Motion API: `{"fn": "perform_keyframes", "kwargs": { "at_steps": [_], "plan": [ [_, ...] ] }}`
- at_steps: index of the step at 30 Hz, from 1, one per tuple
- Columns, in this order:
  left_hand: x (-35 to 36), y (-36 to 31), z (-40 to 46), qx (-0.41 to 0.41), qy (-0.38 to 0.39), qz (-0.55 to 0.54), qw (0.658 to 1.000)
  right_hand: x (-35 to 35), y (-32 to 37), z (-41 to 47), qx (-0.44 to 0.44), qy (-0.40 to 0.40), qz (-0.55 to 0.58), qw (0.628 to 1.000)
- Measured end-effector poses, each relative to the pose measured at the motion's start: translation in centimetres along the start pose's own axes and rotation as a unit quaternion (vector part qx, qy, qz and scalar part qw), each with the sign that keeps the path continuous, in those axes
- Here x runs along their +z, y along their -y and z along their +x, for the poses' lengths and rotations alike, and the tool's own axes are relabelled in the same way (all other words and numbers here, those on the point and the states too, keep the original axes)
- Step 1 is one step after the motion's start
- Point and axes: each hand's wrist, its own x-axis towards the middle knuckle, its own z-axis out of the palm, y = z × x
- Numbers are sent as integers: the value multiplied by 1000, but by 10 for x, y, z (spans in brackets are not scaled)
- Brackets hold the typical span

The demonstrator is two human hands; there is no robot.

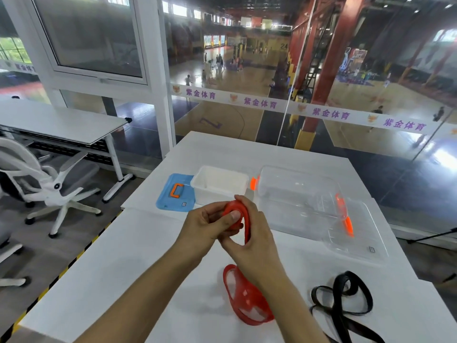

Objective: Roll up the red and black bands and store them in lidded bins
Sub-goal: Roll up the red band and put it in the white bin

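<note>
2 hands meet above the tabletop (138,246), both closed on the red band (236,214): left hand (207,226) pinches the rolled end, thumb pressed on top; right hand (249,233) curls round the loop that runs down its palm. The rest of the red band lies slack on the tabletop below the right wrist (a loose oval coil). 1 black band (346,300) lies unrolled in loops near the right edge, well apart from the hands. 1 white bin (220,181), open, stands beyond the hands; its blue lid (173,194) with an orange handle lies flat just to its left. 1 clear bin (296,191) with orange clips stands right of the white bin, its clear lid (356,231) resting beside it.
</note>
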Motion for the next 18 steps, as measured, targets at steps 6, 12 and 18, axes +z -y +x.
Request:
{"fn": "perform_keyframes", "kwargs": {
  "at_steps": [6, 12, 18],
  "plan": [
    [9, 13, -7, -53, -19, 8, 998, 11, -2, 0, 41, -61, -63, 995],
    [-20, 3, -7, -107, 113, 89, 984, -25, -15, 12, -41, 160, -148, 975],
    [-24, 3, -6, -59, 132, 142, 979, -34, -4, 15, -62, 220, -219, 948]
  ]
}}
